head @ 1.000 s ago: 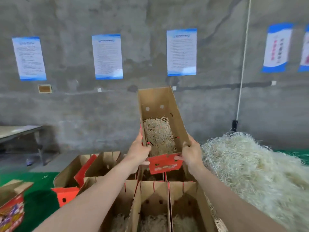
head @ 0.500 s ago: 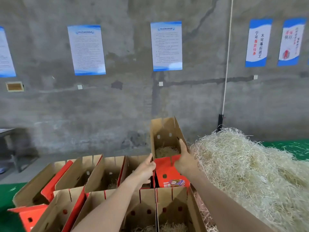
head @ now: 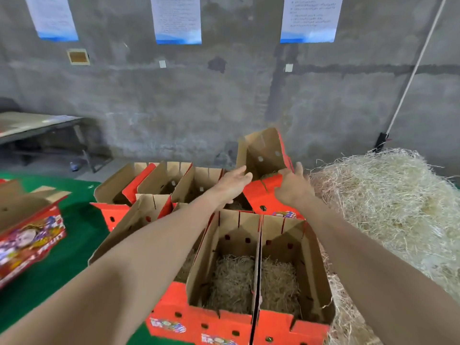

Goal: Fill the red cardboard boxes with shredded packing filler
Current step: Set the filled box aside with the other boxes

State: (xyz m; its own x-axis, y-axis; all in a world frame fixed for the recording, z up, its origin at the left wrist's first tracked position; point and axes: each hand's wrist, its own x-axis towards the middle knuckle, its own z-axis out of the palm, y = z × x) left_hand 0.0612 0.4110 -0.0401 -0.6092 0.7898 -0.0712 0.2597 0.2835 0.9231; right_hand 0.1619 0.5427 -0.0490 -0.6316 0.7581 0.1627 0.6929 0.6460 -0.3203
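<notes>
A red cardboard box [head: 263, 155] with a brown inside stands tilted at the right end of the far row, a little shredded filler showing in it. My right hand [head: 292, 189] grips its near right corner, thumb up. My left hand [head: 235, 180] is open with straight fingers at the box's left wall. A big pile of pale shredded filler [head: 388, 207] lies to the right. Two near boxes [head: 311, 257] in front of me hold filler [head: 231, 282].
More open red boxes [head: 159, 180] stand in rows to the left of the tilted one. Another printed box [head: 27, 232] lies on the green mat [head: 69, 257] at the far left. A table [head: 32, 123] stands by the concrete wall.
The box was held up in both hands with filler inside, then came down into the far row. My left hand has let go and opened; my right hand stays on the box.
</notes>
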